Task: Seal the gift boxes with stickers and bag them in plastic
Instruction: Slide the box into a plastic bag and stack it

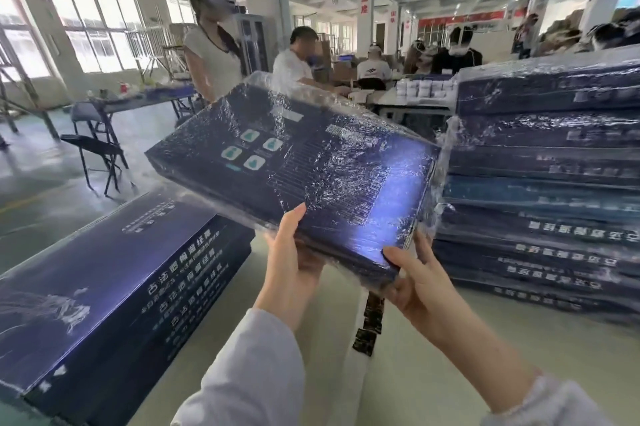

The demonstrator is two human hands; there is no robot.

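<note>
Just left of the stack of bagged boxes (540, 183), the plastic-wrapped gift box (277, 183) is held tilted in the air. The left grip (291, 252) and right grip (419, 287) each clamp its near edge, thumbs on top.

A dark blue gift box (294, 162) in crinkled clear plastic bag (440, 162) is held tilted above the table.

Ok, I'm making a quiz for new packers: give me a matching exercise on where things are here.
1 tilted box
2 stack
3 sticker strip
4 flat boxes

a piled at the right
b lying at the left
c held by left hand and right hand
d on the table, below the hands

Pairs: 1-c, 2-a, 3-d, 4-b
</note>
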